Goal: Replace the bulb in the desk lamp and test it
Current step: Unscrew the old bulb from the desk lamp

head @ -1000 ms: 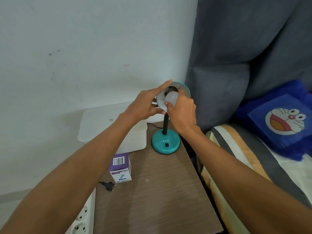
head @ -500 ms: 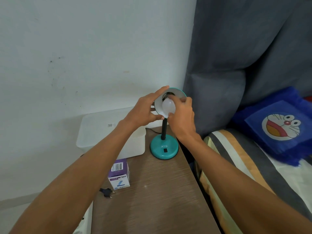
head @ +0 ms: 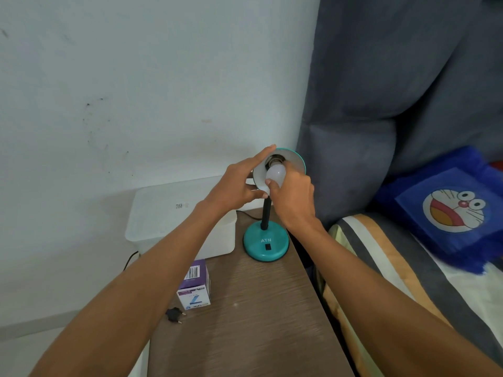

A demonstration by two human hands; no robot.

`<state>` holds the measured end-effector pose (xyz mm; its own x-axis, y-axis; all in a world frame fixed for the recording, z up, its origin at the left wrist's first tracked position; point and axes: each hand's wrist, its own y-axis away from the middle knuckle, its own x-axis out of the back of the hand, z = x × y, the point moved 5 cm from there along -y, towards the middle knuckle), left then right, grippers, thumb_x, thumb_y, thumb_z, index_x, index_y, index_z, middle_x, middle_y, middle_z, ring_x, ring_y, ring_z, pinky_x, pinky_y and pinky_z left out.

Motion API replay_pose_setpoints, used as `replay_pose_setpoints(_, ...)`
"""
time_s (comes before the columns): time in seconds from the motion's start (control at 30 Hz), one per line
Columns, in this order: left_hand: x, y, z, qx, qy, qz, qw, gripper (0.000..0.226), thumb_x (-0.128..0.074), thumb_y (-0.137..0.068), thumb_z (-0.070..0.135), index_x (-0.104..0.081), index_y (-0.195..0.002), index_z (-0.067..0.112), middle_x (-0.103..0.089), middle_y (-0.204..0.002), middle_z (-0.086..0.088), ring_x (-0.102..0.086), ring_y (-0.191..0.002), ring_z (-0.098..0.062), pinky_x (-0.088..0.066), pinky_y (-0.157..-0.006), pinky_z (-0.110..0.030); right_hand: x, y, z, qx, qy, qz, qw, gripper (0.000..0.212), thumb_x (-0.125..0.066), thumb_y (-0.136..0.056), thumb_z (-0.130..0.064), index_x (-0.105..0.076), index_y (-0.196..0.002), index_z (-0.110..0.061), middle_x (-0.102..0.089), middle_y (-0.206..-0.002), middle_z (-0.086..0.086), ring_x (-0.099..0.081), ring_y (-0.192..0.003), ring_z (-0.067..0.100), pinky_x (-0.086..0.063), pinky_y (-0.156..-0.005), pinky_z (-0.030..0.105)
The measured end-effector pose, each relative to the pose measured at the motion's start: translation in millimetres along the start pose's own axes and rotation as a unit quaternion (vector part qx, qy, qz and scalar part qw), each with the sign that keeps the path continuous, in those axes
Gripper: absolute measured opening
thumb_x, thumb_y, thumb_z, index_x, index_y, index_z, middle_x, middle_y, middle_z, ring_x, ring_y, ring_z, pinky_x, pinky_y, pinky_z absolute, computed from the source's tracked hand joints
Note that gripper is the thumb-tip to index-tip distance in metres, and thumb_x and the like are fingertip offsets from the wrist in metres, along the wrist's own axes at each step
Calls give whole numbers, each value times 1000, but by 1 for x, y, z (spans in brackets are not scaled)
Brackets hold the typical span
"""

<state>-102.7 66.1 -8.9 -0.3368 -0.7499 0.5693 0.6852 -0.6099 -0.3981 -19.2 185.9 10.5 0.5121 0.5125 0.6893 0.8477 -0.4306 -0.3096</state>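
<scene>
A teal desk lamp stands on its round base (head: 266, 244) at the back of a brown wooden table (head: 253, 322), its shade (head: 295, 161) tilted toward me. My left hand (head: 239, 183) grips the shade's left rim, forefinger stretched along the top edge. My right hand (head: 292, 194) is closed around a white bulb (head: 275, 174) whose neck sits at the dark socket inside the shade. How far the bulb's thread is in the socket is hidden. The lamp's black plug (head: 174, 314) lies loose on the table.
A purple and white bulb box (head: 193, 285) stands near the table's left edge. A white plastic container (head: 174, 213) sits behind it by the wall. To the right are a striped mattress (head: 394, 281), a blue cartoon cushion (head: 451, 210) and a grey curtain (head: 394, 77).
My right hand has shifted its grip on the bulb at the socket, fingers moving round it. My left hand stays on the shade. The camera has tilted a little.
</scene>
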Motion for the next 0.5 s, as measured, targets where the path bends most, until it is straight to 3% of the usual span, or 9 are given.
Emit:
replay_pose_setpoints(0.13, 2, 0, 0, 3, -9, 1, 1000, 107, -88, -77, 4, -30, -158, 43, -55, -146, 0, -61, -124, -17, -58, -99, -33, 0, 0, -5, 38, 27, 3, 999, 60, -70, -83, -7, -51, -139, -18, -42, -137, 15, -50, -119, 36, -46, -95, 35)
replay_pose_setpoints(0.27, 0, -1, 0, 1, -5, -1, 1000, 107, -88, -76, 2, -31, -159, 39, -58, -142, -3, -63, -119, -18, -59, -97, -30, -1, 1, -3, 7, 7, 4, 1000, 68, -72, -88, -23, -40, -146, -13, -49, -139, 18, -55, -120, 37, -48, -98, 43)
replay_pose_setpoints(0.33, 0, 0, -1, 0, -7, -3, 1000, 107, -88, -77, 2, -31, -159, 39, -57, -143, -3, -62, -121, -18, -59, -97, -30, 0, -1, -1, 9, 26, 0, 1000, 65, -72, -89, -21, -42, -146, -11, -55, -133, 18, -58, -117, 37, -49, -95, 42)
replay_pose_setpoints(0.43, 2, 0, 0, 5, -9, -2, 1000, 108, -87, -77, 2, -29, -159, 43, -56, -144, -2, -62, -121, -19, -59, -97, -31, 0, -2, -4, 41, 53, -4, 998, 64, -72, -85, -9, -47, -143, -17, -43, -140, 19, -49, -122, 36, -47, -97, 39)
replay_pose_setpoints(0.5, 1, -1, 2, 6, -7, -2, 1000, 106, -86, -78, 2, -30, -158, 45, -56, -143, -2, -63, -119, -20, -60, -96, -34, -3, -1, -6, 48, 47, -11, 998, 65, -73, -84, -12, -46, -142, -19, -35, -146, 19, -44, -129, 38, -45, -101, 41)
